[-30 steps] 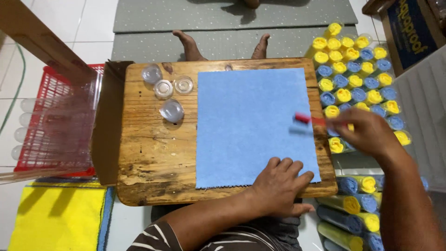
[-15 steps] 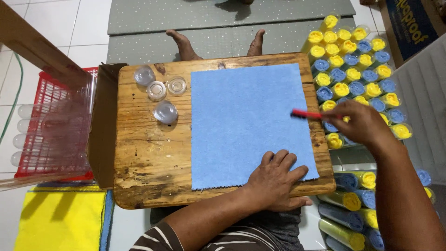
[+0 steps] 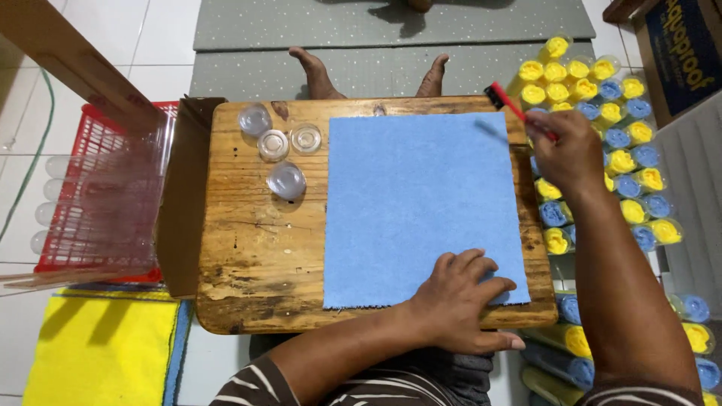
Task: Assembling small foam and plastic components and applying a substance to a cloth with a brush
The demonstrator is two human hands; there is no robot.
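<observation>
blue cloth (image 3: 421, 207) spread flat on wooden surface (image 3: 256, 263), pinned at near edge by flat, open left hand (image 3: 462, 301); right hand (image 3: 568, 154) gripping red brush (image 3: 511, 105) at far right corner; brushing seemingly just starting.

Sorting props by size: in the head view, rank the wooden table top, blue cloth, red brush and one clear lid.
1. wooden table top
2. blue cloth
3. red brush, partly hidden by the right hand
4. clear lid

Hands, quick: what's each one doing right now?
Left hand: open, palm down, pressing the near edge of the blue cloth.
Right hand: closed around a red-handled brush.
</observation>
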